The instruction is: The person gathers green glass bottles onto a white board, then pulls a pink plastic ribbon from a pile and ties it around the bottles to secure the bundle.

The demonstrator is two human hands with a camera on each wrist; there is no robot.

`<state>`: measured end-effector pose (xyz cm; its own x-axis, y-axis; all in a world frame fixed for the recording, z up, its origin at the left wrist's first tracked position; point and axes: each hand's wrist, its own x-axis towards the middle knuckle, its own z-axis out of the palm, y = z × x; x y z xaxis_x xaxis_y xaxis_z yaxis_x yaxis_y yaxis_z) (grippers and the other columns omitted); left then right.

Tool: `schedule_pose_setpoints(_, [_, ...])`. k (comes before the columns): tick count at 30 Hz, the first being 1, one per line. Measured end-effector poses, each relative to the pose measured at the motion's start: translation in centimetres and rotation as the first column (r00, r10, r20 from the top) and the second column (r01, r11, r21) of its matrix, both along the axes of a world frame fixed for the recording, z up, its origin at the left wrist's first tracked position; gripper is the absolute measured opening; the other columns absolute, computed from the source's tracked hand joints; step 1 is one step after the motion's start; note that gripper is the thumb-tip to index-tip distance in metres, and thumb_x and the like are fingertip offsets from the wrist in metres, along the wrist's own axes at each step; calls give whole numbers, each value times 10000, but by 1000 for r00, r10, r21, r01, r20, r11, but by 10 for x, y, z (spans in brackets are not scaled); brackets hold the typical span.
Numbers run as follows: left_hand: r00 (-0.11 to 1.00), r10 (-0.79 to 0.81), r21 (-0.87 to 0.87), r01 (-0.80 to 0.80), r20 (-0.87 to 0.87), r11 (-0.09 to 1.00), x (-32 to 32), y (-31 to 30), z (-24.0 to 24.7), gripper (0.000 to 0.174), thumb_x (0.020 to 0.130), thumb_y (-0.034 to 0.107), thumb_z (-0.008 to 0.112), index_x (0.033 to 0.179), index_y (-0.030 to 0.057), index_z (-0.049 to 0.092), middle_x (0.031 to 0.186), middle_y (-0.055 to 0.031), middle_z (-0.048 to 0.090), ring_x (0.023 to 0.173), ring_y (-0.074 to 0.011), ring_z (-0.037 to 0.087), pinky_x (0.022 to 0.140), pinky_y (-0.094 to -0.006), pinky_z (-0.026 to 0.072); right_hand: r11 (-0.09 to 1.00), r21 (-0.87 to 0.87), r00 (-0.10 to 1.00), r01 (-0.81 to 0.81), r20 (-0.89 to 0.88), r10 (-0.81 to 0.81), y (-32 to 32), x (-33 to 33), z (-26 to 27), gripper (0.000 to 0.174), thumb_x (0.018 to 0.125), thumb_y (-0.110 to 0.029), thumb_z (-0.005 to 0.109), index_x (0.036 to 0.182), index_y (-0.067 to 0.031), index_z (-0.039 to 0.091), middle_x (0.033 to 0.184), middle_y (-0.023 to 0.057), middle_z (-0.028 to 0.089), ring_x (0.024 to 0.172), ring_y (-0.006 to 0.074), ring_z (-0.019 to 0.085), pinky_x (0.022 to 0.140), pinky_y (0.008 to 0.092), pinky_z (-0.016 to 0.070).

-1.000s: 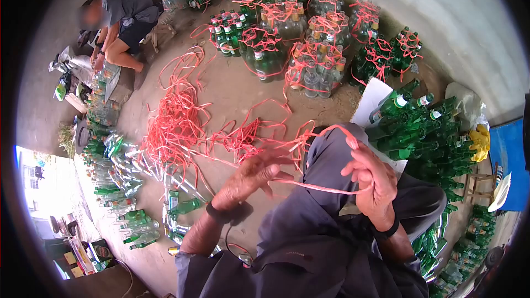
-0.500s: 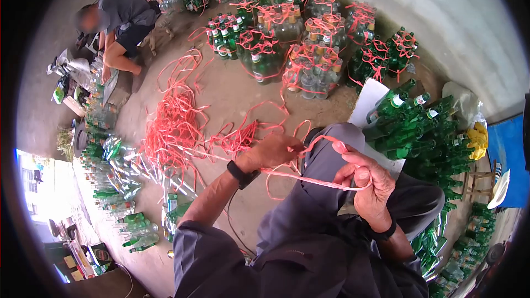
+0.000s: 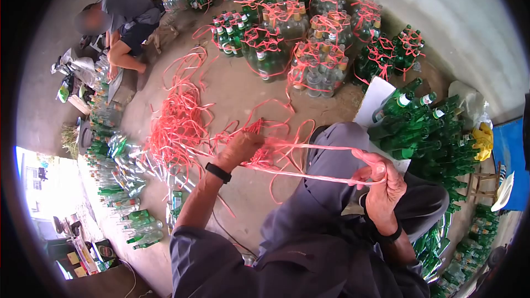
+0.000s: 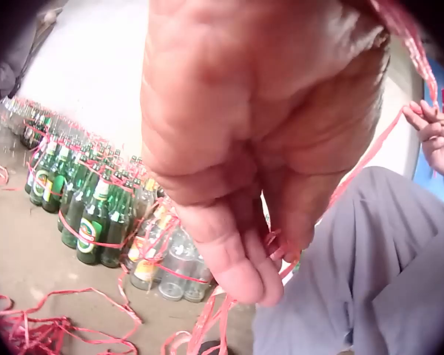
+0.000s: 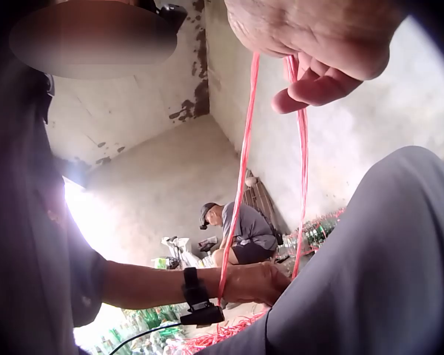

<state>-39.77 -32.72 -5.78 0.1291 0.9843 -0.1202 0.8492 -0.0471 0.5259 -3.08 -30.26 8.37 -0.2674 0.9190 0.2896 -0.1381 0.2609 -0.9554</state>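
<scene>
Two strands of pink-red plastic twine (image 3: pixel 309 176) stretch between the hands above the lap. The left hand (image 3: pixel 241 149), on the left side of the head view, pinches twine; in the left wrist view its thumb and fingertips (image 4: pixel 244 285) close on the strands, with loose ends hanging below. The right hand (image 3: pixel 385 183) is above the right knee, fingers curled with the twine looped round them. In the right wrist view both strands run down from the right hand (image 5: pixel 318 55) towards the left hand (image 5: pixel 255 282). A tangled twine heap (image 3: pixel 178 124) lies on the floor beyond the left hand.
Tied bottle bundles (image 3: pixel 317 69) stand along the wall. Loose green bottles (image 3: pixel 408 127) lean beside a white board (image 3: pixel 374 101) at the right. More bottles (image 3: pixel 113 174) line the floor at left. Another person (image 3: pixel 130 22) sits bent over at the upper left.
The left hand moved right to the twine near the knee, then drew back left holding it. The strands between the hands are now longer and straighter. The right hand shifted slightly right.
</scene>
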Motion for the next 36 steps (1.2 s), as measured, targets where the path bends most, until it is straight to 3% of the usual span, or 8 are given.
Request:
schedule_pose_setpoints(11, [845, 116, -92, -191, -523, 977, -85, -22, -19, 189, 855, 148, 570, 933, 54, 715, 855, -188, 695, 814, -364, 681, 752, -457, 543, 932, 335, 973, 135, 132, -189, -3, 6, 18, 355, 1043, -251, 475, 1096, 76, 603, 1180, 267, 650, 613, 174, 683, 503, 245, 509])
schedule_pose_setpoints(14, [901, 432, 146, -423, -38, 894, -82, -44, -10, 295, 914, 257, 595, 1049, 19, 705, 868, -216, 711, 832, -328, 711, 729, -403, 552, 910, 377, 966, 173, 116, -232, 4, 5, 17, 329, 1035, -228, 490, 1109, 73, 601, 1202, 274, 640, 621, 175, 682, 520, 254, 521])
schedule_pose_setpoints(17, [796, 556, -49, -562, 238, 826, -80, -68, 3, 327, 947, 303, 578, 1023, 14, 708, 777, -190, 704, 759, -282, 717, 700, -384, 539, 903, 370, 941, 218, 167, -295, 10, 9, 12, 284, 1026, -186, 498, 1104, 66, 603, 1206, 275, 640, 635, 171, 681, 531, 248, 514])
schedule_pose_setpoints(21, [829, 540, 13, -547, 144, 837, -73, -113, 3, 452, 981, 414, 532, 866, 14, 707, 730, -152, 683, 797, -301, 675, 770, -405, 485, 914, 229, 896, 334, 225, -383, 20, 13, 11, 221, 1032, -131, 481, 1066, 34, 624, 1172, 175, 682, 640, 115, 637, 512, 216, 424])
schedule_pose_setpoints(24, [905, 423, 232, -403, -40, 885, -57, -142, -5, 347, 986, 320, 503, 991, 23, 681, 1071, -146, 671, 1161, -332, 556, 999, -455, 367, 928, 194, 910, 318, 210, -356, 25, 18, 6, 233, 1037, -151, 488, 1061, 27, 636, 1118, 120, 700, 620, 100, 617, 505, 212, 399])
schedule_pose_setpoints(28, [884, 442, 358, -368, -150, 858, -43, -172, -40, 279, 962, 266, 550, 973, 18, 677, 1006, -129, 686, 1086, -344, 601, 948, -449, 433, 945, 138, 890, 295, 319, -324, 27, 23, 7, 229, 1032, -173, 513, 1056, 11, 647, 963, 80, 712, 603, 87, 608, 500, 212, 388])
schedule_pose_setpoints(31, [740, 667, -65, -664, 85, 745, -62, -183, -53, 274, 965, 242, 534, 915, 11, 674, 881, -123, 693, 909, -297, 666, 842, -403, 498, 957, 93, 884, 276, 366, -291, 26, 23, 2, 221, 1028, -173, 524, 1032, 9, 650, 882, 58, 705, 591, 77, 603, 496, 208, 385])
schedule_pose_setpoints(36, [697, 506, 417, -713, 508, 564, -140, -138, 16, 389, 1000, 281, 390, 866, 18, 644, 753, -42, 632, 705, -146, 574, 646, -324, 452, 960, 68, 911, 271, 304, -279, 27, 32, -2, 204, 1021, -148, 534, 996, 19, 649, 848, 53, 699, 573, 72, 598, 482, 198, 381])
